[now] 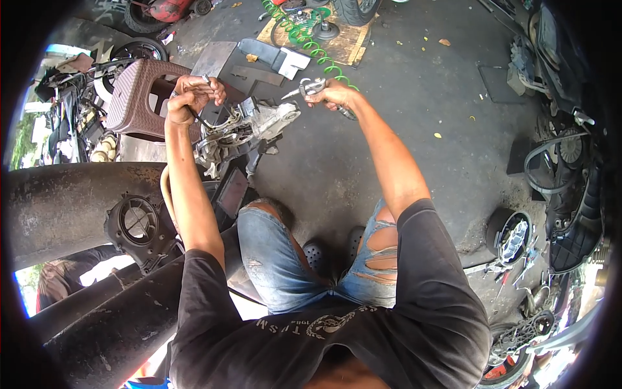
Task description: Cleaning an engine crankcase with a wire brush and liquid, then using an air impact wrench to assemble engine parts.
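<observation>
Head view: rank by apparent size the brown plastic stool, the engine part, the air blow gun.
1. brown plastic stool
2. engine part, a bit smaller, partly hidden by the left hand
3. air blow gun, in the right hand

Metal, plastic and worn cloth over rough concrete

The air blow gun (313, 86) is bright bare metal, its coiled hose (304, 35) glossy green plastic; the engine casing (249, 126) is dull, grimy cast metal (greasy in patches). The stool (139, 97) is matt brown woven-textured plastic, the jeans (278, 266) faded, torn denim, the floor (421, 117) rough stained concrete.
</observation>
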{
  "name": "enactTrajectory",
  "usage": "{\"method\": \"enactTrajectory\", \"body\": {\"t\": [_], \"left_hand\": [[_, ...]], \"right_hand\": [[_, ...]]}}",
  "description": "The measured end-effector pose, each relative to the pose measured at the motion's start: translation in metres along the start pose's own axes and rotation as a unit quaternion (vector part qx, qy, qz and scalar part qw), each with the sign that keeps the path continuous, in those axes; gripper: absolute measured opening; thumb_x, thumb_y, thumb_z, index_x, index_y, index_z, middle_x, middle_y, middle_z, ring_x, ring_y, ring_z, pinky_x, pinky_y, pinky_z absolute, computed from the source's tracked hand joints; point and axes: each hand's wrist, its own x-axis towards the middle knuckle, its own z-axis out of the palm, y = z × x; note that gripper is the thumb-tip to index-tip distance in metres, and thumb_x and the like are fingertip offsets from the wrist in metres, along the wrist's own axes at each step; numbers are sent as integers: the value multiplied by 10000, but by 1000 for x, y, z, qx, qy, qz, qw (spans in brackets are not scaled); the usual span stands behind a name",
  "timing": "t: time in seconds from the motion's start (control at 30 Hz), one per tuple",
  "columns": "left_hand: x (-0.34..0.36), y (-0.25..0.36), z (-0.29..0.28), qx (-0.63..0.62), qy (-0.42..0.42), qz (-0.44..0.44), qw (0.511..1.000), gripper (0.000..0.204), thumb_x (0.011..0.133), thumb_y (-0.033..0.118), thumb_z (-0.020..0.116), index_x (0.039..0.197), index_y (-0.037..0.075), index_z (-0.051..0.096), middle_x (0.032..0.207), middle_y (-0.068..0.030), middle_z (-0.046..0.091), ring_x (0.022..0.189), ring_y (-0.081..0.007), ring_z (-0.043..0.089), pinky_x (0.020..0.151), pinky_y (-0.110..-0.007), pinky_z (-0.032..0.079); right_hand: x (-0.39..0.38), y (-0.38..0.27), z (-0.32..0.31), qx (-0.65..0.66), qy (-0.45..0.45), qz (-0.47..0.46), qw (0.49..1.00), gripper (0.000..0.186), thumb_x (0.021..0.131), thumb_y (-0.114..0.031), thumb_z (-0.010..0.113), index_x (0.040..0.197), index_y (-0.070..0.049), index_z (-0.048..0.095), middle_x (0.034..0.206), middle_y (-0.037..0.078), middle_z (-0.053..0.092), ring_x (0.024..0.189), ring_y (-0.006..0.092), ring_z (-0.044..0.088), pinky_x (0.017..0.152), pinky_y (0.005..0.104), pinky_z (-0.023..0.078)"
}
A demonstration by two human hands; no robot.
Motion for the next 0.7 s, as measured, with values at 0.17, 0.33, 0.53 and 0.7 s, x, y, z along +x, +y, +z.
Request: {"method": "enactTrajectory", "body": {"t": [0.17,0.33,0.53,0.7], "left_hand": [[-1,-3,-6,-22,-43,-13,999,469,634,245,632,982,-69,658,894,-156,604,757,-256,520,673,-393,417],[5,-1,-7,-21,-85,-14,996,476,672,257,642,989,-98,661,893,-166,622,764,-279,533,672,-386,434],[9,6,-4,-67,-55,18,996,472,691,282,666,967,-100,657,921,-155,624,782,-277,525,667,-387,424],[21,13,-4,-36,-69,25,997,480,699,271,663,1010,-95,656,945,-149,623,793,-283,521,685,-407,420]], "right_hand": [[2,-9,4,14,-3,-32,999,251,772,-289,798,778,-61,690,609,-46,531,433,56,321,402,258,249],[-1,5,2,-45,5,5,999,246,786,-281,790,796,-57,689,629,-41,549,439,58,319,404,256,248],[-3,17,11,-18,-81,56,995,185,846,-223,720,826,-45,674,723,-31,615,429,38,334,383,228,262],[3,18,13,-9,-76,54,996,207,841,-240,734,831,-39,686,693,-32,584,443,51,332,401,242,261]]}}
